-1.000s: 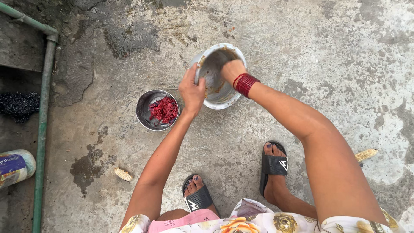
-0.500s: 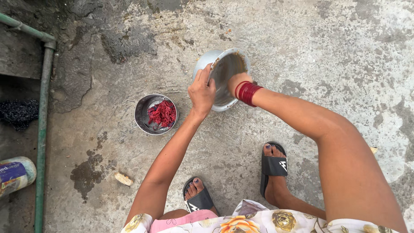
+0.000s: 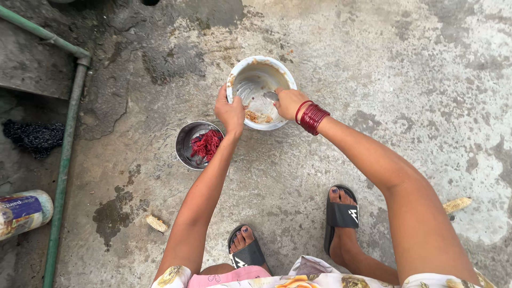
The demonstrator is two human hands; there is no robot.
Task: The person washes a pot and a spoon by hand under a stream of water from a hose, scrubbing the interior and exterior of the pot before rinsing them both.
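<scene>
Two black slippers (image 3: 341, 216) stand on the concrete floor (image 3: 405, 69) nearest the person, well short of the white bowl (image 3: 260, 72). Just left of that bowl sits a small steel bowl (image 3: 186, 144) holding a red scrubber (image 3: 206, 144). The left hand (image 3: 229, 111) clamps the white bowl's near rim; the right hand (image 3: 290, 102), wearing red bangles (image 3: 312, 117), closes on what seems a spoon (image 3: 271, 96) inside.

One package is lying at the near left edge — a cylindrical packet (image 3: 24, 213), pale with a blue label.
</scene>
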